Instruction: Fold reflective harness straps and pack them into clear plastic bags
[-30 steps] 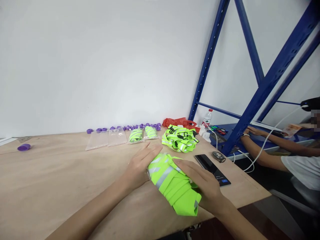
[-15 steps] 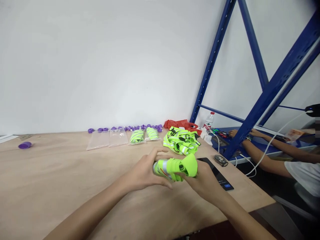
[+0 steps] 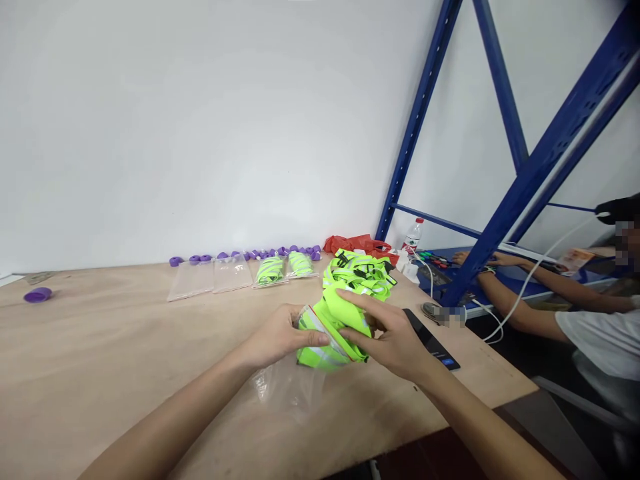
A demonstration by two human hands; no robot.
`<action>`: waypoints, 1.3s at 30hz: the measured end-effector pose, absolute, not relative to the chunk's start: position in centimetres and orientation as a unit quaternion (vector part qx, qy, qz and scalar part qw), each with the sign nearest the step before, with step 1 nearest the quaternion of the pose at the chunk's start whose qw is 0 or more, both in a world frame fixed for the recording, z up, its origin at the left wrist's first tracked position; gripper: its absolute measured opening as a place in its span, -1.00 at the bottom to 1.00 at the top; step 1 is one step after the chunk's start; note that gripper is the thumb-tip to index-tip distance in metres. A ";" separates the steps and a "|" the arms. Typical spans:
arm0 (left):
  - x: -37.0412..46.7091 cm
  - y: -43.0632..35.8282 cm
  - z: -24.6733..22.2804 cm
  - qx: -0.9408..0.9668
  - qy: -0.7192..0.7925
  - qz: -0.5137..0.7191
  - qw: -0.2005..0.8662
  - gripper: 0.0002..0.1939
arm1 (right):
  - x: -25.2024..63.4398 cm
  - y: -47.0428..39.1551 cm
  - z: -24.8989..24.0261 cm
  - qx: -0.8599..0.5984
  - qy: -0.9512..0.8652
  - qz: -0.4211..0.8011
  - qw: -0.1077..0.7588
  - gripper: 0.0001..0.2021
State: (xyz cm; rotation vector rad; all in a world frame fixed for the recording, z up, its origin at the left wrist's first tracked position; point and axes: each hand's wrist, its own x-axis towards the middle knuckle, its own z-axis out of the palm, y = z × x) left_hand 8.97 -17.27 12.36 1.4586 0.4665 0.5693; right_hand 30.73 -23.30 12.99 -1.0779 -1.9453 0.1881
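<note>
Between both hands, above the front of the table, is a folded bundle of neon-yellow reflective strap with silver stripes. A clear plastic bag with a thin red line at its mouth hangs below it and seems to cover the bundle's left part. My left hand is closed round the left side, gripping the bag with the strap, thumb on top. My right hand pinches the right end of the strap, fingers over its top and front. How far the strap reaches into the bag is unclear.
Behind lie a loose pile of reflective straps, two filled bags, two flat clear bags, purple rings and a red plastic bag. A phone lies right. Beyond the blue rack post are a co-worker's arms.
The strap bundle has turned and come lower and nearer, and the clear bag now hangs visibly below it. My right hand has moved over the bundle's front. The view has shifted slightly.
</note>
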 end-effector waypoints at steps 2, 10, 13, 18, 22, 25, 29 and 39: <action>9.2 -17.3 12.2 0.636 0.206 0.255 0.699 -0.58 | 30.9 -23.3 13.3 -0.410 -0.803 0.070 0.428 -0.58; 9.5 -17.7 11.8 0.672 0.232 0.238 0.662 -0.52 | 31.5 -23.7 13.6 -0.387 -0.839 0.171 0.342 -0.60; 9.3 -17.9 11.7 0.713 0.238 0.242 0.614 -0.55 | 30.9 -23.8 12.9 -0.423 -0.810 0.163 0.373 -0.56; 9.6 -17.3 10.2 0.716 0.235 0.241 0.611 -0.47 | 29.9 -23.4 11.5 -0.447 -0.791 0.076 0.411 -0.58; 10.2 -16.7 7.9 0.695 0.292 0.277 0.596 -0.46 | 29.1 -23.4 11.6 -0.449 -0.803 0.007 0.391 -0.63; 9.7 -16.1 7.0 0.720 0.300 0.315 0.540 -0.63 | 28.5 -24.0 12.5 -0.466 -0.809 0.010 0.358 -0.57; 7.8 -15.0 7.1 0.829 0.230 0.355 0.365 -0.62 | 28.5 -24.8 13.5 -0.439 -0.853 -0.013 0.283 -0.62; 8.1 -14.4 4.5 0.953 0.156 0.144 0.216 -0.12 | 29.5 -23.4 4.3 -0.408 -0.853 -0.169 0.277 -0.72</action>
